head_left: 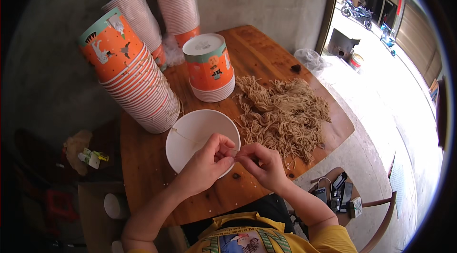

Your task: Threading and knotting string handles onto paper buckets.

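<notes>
A white paper tub (pixel 195 122) stands mouth-up at the near middle of the wooden table (pixel 190 205), a thin tan string showing at its left wall. Over its near right rim, my left hand (pixel 207 162) and my right hand (pixel 264 165) meet with fingertips pinched. Between them is a thin strand that looks like string, though the fingers cover most of it. To the right lies a tangled heap of tan strings (pixel 285 115). A tall leaning stack of orange printed paper tubs (pixel 135 84), upside down with strings along their sides, stands to the left.
Behind the white tub is a shorter upturned stack of orange tubs (pixel 209 69). Two plastic-wrapped tub stacks, one at the far left (pixel 135 17) and one beside it (pixel 176 3), stand by the wall. A chair (pixel 350 181) holding small devices is at the right.
</notes>
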A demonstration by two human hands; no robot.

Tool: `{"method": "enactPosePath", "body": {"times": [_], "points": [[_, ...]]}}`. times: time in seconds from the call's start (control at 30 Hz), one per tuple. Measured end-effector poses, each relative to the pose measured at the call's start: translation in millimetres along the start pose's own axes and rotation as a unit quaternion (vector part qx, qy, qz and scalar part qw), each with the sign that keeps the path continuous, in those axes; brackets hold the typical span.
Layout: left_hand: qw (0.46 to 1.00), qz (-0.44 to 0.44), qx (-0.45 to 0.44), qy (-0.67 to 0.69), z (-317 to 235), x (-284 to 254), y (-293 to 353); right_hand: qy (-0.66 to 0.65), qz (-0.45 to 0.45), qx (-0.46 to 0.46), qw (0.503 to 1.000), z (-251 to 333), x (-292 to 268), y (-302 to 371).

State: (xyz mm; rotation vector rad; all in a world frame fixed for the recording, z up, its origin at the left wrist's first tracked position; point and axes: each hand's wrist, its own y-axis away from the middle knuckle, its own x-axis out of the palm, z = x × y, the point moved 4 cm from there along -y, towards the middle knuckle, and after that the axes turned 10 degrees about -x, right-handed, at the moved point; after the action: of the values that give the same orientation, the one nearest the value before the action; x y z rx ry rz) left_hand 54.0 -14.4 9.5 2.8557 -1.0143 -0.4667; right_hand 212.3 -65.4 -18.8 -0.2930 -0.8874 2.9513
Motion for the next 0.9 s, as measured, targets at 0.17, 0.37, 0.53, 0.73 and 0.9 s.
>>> {"method": "enactPosePath", "body": {"times": [0.17,0.37,0.53,0.73,0.9], "points": [[0.998,-0.026,0.004,-0.049,-3.6,-0.3,1.5,-0.024,-0.011,0.024,0.999,-9.4,-4.2,6.5],[0.996,-0.054,0.045,-0.060,-9.7,2.1,1.9,-0.001,0.006,-0.028,1.000,-9.2,-11.6,6.6],[0.996,-0.056,0.055,-0.050,-10.3,2.9,0.3,-0.001,0.011,-0.048,0.999,-6.5,-13.5,6.2],[0.995,-0.059,0.069,-0.042,-9.4,2.4,3.0,0.091,0.044,-0.037,0.994,12.8,-12.3,-5.8],[0.994,-0.061,0.075,-0.049,-15.9,5.3,4.9,0.242,0.037,-0.195,0.950,20.3,-7.7,-9.5]]}}
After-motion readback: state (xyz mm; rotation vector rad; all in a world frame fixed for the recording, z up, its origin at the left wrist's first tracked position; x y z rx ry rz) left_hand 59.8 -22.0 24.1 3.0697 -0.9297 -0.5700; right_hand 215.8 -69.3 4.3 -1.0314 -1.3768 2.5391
